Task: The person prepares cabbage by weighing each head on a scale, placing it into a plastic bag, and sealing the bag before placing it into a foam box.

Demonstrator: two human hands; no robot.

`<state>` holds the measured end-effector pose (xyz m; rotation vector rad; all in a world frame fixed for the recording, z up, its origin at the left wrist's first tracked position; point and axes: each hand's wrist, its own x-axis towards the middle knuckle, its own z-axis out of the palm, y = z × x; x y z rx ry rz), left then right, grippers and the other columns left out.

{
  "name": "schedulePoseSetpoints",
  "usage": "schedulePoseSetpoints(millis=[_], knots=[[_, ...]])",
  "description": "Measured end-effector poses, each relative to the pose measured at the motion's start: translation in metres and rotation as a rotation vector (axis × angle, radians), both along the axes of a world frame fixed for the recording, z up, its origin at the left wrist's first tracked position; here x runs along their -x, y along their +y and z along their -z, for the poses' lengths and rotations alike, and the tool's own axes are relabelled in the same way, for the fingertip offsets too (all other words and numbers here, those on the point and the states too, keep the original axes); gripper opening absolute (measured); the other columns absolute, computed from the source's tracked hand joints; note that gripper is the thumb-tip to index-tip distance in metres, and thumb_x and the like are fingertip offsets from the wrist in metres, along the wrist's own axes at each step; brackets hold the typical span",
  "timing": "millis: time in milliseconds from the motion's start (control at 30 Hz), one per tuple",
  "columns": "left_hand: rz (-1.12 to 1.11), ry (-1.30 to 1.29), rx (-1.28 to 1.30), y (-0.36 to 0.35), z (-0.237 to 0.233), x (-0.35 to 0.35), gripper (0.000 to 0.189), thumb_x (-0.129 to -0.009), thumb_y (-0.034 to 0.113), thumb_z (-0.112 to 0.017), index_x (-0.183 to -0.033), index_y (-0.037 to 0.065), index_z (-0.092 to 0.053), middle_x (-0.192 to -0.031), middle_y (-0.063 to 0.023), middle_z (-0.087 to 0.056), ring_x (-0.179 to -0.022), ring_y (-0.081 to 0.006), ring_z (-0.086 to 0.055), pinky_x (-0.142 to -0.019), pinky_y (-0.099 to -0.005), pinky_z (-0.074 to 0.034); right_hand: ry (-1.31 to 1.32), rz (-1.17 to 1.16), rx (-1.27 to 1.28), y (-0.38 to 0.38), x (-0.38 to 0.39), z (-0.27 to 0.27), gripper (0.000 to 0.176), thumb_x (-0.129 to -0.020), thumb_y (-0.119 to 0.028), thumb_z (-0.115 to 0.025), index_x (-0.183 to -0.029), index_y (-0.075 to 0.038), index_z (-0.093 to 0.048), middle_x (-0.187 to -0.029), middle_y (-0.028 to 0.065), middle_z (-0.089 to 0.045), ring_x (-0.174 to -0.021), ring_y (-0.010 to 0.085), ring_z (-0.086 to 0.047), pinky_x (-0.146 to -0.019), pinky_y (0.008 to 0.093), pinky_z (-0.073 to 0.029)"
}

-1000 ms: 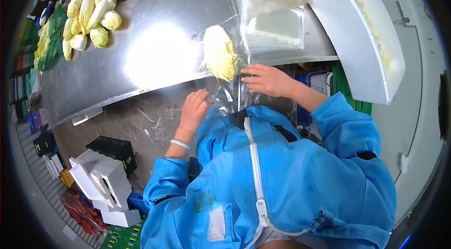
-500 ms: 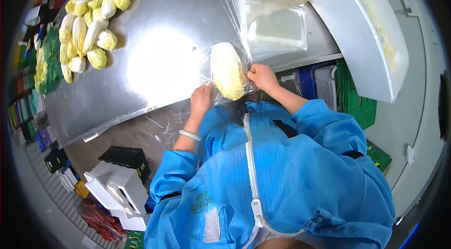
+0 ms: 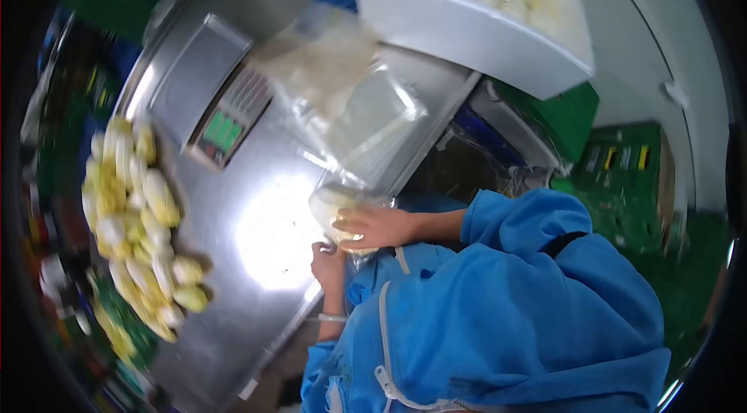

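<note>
At the table's near edge lies a pale napa cabbage point(image 3: 328, 204) inside a clear plastic bag point(image 3: 359, 259). My right hand point(image 3: 377, 228) rests across the top of the cabbage, its fingers stretched and spread over the film. Beside the cabbage's lower left, my left hand point(image 3: 327, 265) is closed at the bag's edge; its fingertips are partly hidden. Just beyond the cabbage, a stack of clear flat bags point(image 3: 373, 121) lies on the table, blurred by motion.
A heap of small napa cabbages point(image 3: 140, 218) covers the left of the metal table point(image 3: 233, 319). A digital scale point(image 3: 226, 129) stands behind. A white foam box point(image 3: 467, 28) sits at the back right, above green crates point(image 3: 622, 179).
My view has turned, so the scale and foam box appear farther left. My right hand has gone from pinching the bag's side to lying over the cabbage; my left hand stays at the bag.
</note>
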<state>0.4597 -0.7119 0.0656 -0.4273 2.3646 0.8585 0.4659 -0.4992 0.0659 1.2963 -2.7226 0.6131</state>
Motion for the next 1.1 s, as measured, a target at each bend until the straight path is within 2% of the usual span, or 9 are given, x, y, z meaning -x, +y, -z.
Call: schedulePoseSetpoints(millis=[133,267,300,400,533,633,800,1000,1100], knots=[[0.301,0.729,-0.033,0.008,-0.024,0.018,0.055,-0.072,0.011,-0.075,-0.123,0.004,-0.052,-0.124,-0.018,-0.048,-0.114,-0.0352,-0.049,-0.097,-0.0405,-0.042,-0.256,0.118,0.168,0.014,0.024,-0.038,0.061,-0.075,-0.022,-0.065,-0.132,-0.018,-0.047,-0.143,0.0146,-0.037,-0.129,0.0379,-0.037,-0.094,0.0403,-0.046],[0.373,0.394,-0.499,0.022,-0.071,0.064,0.049,-0.085,0.01,-0.064,-0.131,0.0,-0.05,-0.136,-0.0177,-0.046,-0.126,-0.0285,-0.045,-0.105,-0.0378,-0.035,-0.926,0.479,0.492,0.049,0.068,-0.086,0.059,-0.071,-0.03,-0.074,-0.125,-0.013,-0.056,-0.112,0.0166,-0.063,-0.104,0.0333,-0.06,-0.086,0.0377,-0.05],[0.355,0.303,-0.596,0.034,-0.087,0.071,0.055,-0.085,0.013,-0.065,-0.134,0.0,-0.045,-0.133,-0.016,-0.049,-0.122,-0.0263,-0.048,-0.104,-0.0367,-0.037,-0.824,0.595,0.604,0.06,0.067,-0.089,0.058,-0.074,-0.034,-0.075,-0.123,-0.007,-0.057,-0.099,0.0157,-0.067,-0.089,0.0311,-0.065,-0.083,0.0343,-0.05],[0.297,0.141,-0.794,0.086,-0.128,0.074,0.076,-0.078,0.013,-0.071,-0.142,0.0,-0.032,-0.127,-0.0127,-0.054,-0.113,-0.0217,-0.055,-0.098,-0.0339,-0.043,-1.19,0.702,0.973,0.112,0.07,-0.135,0.062,-0.077,-0.035,-0.076,-0.123,0.003,-0.056,-0.103,0.0155,-0.066,-0.09,0.0185,-0.064,-0.076,0.0289,-0.051],[0.239,0.243,-0.942,0.176,-0.149,0.071,0.095,-0.063,-0.001,-0.081,-0.143,0.0,-0.03,-0.124,-0.0116,-0.053,-0.107,-0.0195,-0.057,-0.089,-0.031,-0.05,-0.921,0.692,1.196,0.187,0.047,-0.166,0.051,-0.079,-0.028,-0.076,-0.116,0.004,-0.059,-0.097,0.0109,-0.067,-0.081,0.0132,-0.063,-0.068,0.0275,-0.051],[0.179,0.286,-1.001,0.234,-0.149,0.071,0.097,-0.061,-0.002,-0.082,-0.143,0.0,-0.03,-0.123,-0.0112,-0.053,-0.105,-0.0191,-0.058,-0.087,-0.0299,-0.051,-0.724,0.811,0.806,0.259,0.021,-0.206,0.04,-0.081,-0.023,-0.074,-0.108,0.003,-0.061,-0.09,0.0077,-0.066,-0.073,0.0118,-0.062,-0.061,0.0265,-0.049],[0.244,0.313,-1.043,0.335,-0.185,0.086,0.084,-0.06,-0.005,-0.079,-0.134,0.001,-0.04,-0.113,-0.0116,-0.059,-0.099,-0.0194,-0.061,-0.084,-0.0306,-0.053,-0.624,0.958,1.287,0.338,-0.024,-0.22,0.022,-0.088,-0.016,-0.066,-0.099,0.003,-0.062,-0.085,0.0075,-0.067,-0.07,0.0093,-0.06,-0.061,0.023,-0.047],[0.437,0.362,-1.078,0.464,-0.222,0.202,0.055,-0.079,0.014,-0.073,-0.127,0.003,-0.049,-0.108,-0.0075,-0.06,-0.098,-0.0174,-0.058,-0.092,-0.0312,-0.043,-0.31,1.091,1.497,0.404,-0.093,-0.202,0.014,-0.093,-0.013,-0.059,-0.096,0.0,-0.062,-0.088,0.007,-0.068,-0.07,0.0084,-0.06,-0.06,0.0213,-0.045],[0.529,0.116,-0.902,0.503,-0.174,0.27,0.05,-0.084,0.019,-0.068,-0.128,0.003,-0.051,-0.116,-0.0104,-0.061,-0.106,-0.0213,-0.059,-0.092,-0.0317,-0.046,-0.351,1.211,1.534,0.41,-0.132,-0.171,0.015,-0.092,-0.015,-0.06,-0.095,-0.001,-0.063,-0.085,0.0068,-0.068,-0.07,0.0083,-0.06,-0.061,0.0217,-0.047]])
